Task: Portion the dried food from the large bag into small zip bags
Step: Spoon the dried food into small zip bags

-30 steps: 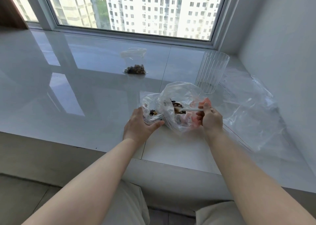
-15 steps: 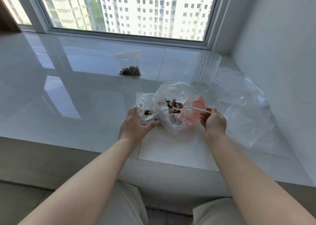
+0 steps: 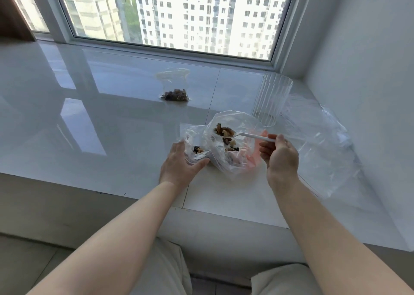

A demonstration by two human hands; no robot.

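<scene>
Two bare hands work over the glossy white sill [image 3: 112, 138]: the left hand [image 3: 179, 166] grips a small clear zip bag [image 3: 193, 145] at its 1 o'clock, the right hand [image 3: 281, 158] pinches a white plastic spoon [image 3: 251, 135] heaped with dried food [image 3: 224, 130] above the large clear bag [image 3: 233, 160]. Toward 12 o'clock lie a filled small bag [image 3: 175, 93] and ribbed clear cup [image 3: 272, 99].
</scene>
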